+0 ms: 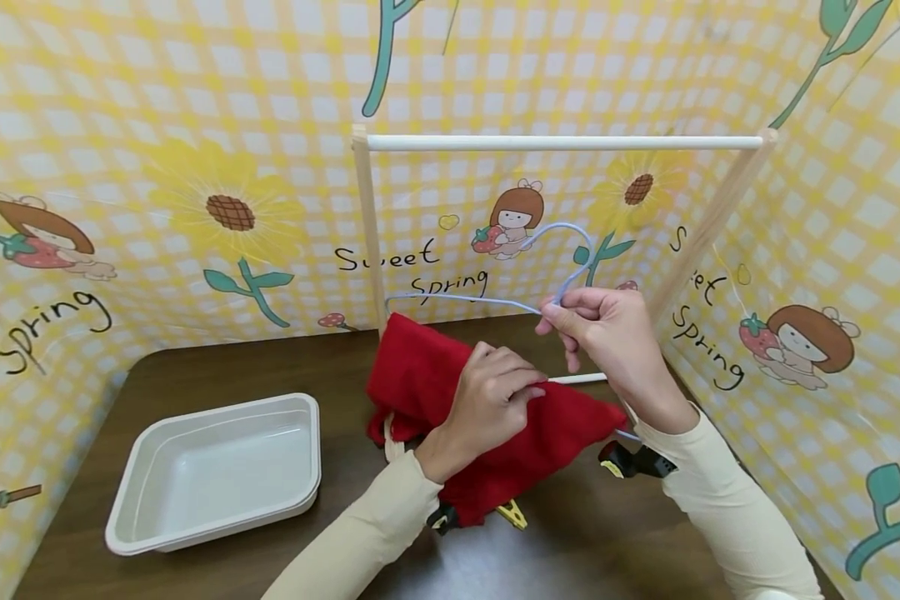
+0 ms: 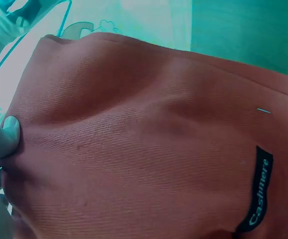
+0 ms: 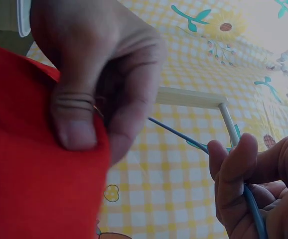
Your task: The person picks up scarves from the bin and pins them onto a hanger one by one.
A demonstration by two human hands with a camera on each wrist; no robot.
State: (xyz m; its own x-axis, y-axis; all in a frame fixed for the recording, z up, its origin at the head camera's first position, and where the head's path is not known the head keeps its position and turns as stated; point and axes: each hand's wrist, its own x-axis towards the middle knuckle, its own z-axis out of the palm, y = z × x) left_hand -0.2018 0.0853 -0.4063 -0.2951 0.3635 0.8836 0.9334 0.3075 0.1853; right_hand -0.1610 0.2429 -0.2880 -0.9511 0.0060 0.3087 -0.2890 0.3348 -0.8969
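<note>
Red ribbed cloth [image 1: 562,421], curved hook [image 1: 562,226]

A red cloth [image 1: 408,362] is hanging in loose folds below one arm of a thin blue hanger [image 1: 472,297], its dark "Cashmere" label [image 2: 259,189] showing, and the left hand [image 1: 492,392] is pinching its edge. The hanger is pointing hook-up, the right hand [image 1: 611,329] gripping its neck.

Red cloth [image 1: 562,425]: matt, finely ribbed. Hanger [image 1: 465,297]: smooth, plastic-looking. Tray [image 1: 225,475]: glossy plastic.
</note>
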